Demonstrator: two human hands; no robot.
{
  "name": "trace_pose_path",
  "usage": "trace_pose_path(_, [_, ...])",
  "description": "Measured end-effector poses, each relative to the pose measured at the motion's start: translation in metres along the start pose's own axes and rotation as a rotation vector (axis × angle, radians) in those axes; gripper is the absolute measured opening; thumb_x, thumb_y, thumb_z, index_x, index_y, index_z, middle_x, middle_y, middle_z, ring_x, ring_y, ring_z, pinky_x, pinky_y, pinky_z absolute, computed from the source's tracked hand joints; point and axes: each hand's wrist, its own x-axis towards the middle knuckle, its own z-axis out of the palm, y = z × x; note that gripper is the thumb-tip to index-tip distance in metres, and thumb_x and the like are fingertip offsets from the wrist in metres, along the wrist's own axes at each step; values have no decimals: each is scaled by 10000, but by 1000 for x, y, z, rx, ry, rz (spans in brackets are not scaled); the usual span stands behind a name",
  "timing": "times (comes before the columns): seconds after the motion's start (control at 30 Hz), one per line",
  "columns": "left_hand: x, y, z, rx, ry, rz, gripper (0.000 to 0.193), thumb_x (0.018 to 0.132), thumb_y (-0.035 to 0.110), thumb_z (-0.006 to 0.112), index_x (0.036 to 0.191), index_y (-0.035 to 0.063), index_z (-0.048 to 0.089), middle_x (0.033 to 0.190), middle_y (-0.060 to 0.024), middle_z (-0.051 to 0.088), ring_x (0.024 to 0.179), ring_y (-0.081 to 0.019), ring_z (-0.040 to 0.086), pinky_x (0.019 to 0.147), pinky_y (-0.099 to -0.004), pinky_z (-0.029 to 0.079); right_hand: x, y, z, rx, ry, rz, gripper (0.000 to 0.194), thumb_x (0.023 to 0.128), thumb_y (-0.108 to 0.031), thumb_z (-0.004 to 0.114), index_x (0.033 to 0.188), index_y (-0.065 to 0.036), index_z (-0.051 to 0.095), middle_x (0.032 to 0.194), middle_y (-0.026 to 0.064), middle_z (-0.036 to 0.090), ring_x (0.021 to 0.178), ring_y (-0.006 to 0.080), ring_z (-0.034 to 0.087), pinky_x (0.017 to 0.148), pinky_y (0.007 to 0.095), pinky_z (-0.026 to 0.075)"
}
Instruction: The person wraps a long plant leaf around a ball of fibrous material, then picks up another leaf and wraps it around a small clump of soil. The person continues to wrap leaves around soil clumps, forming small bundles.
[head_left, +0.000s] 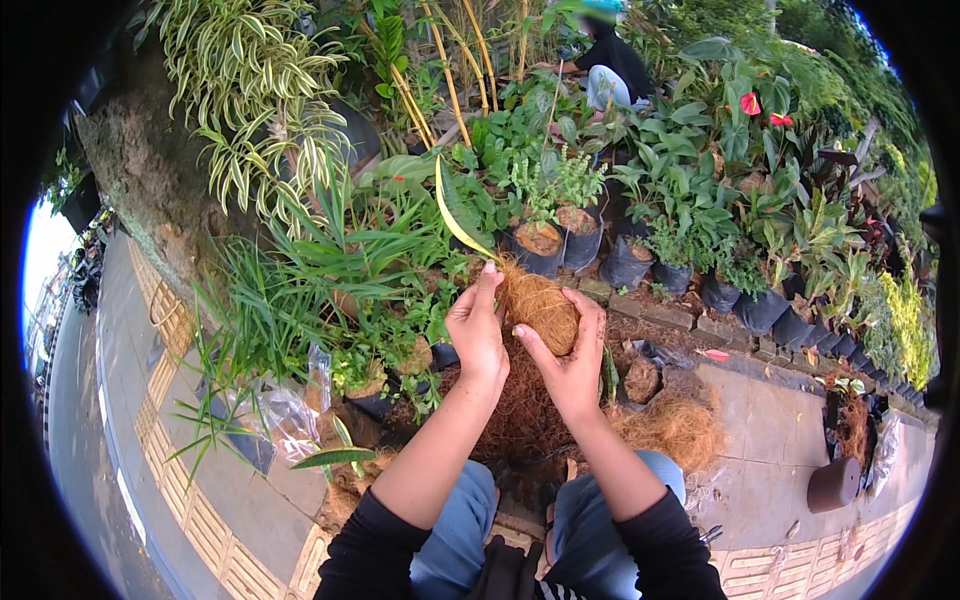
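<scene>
Before me, my two hands hold up a ball wrapped in brown coconut fibre (551, 311). A single yellow-edged snake plant leaf (456, 214) rises from its upper left end. The fingertips of my left hand (480, 322) are pinched together at the base of the leaf, against the fibre; whether a thread is between them is too small to tell. My right hand (574, 360) cups the ball's lower right side, thumb in front and fingers around the far side. Below the hands lies a heap of dark reddish-brown coir (510, 412). Loose golden coconut fibre (667, 431) lies right of my knee.
Black-bagged potted plants (757, 309) line a brick edging. A clear plastic bag (281, 420) and another snake plant (337, 456) are at left. A brown pot (834, 484) lies on the pavement at right. A person in black (619, 67) crouches among the plants behind.
</scene>
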Motion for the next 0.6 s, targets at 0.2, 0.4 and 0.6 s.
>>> trace_pose_path(0.2, [11,-2,-6,71,-65,23,241,896,143,724,1097,66,617,1012,-50,649,1023,-147,588,934,-366,473,0,-4,-5,-18,-47,-17,698,736,-233,849,1288,-30,473,1242,201,493,1175,361,485,1005,450,405])
trace_pose_path(0.4, [13,13,-5,-54,-352,-250,389,931,288,672,1245,82,571,1205,-56,562,1108,-199,548,983,-397,451,2,-4,-11,-80,-50,-104,730,715,-270,861,1306,-69,483,1276,222,456,1177,395,478,991,479,421])
trace_pose_path(0.6, [10,16,-3,-9,-372,-341,388,983,356,555,1274,99,558,1145,-61,587,1063,-219,572,967,-385,466,2,-1,-14,-214,-90,-222,710,676,-288,878,1270,-105,536,1303,202,448,1198,396,473,994,484,431])
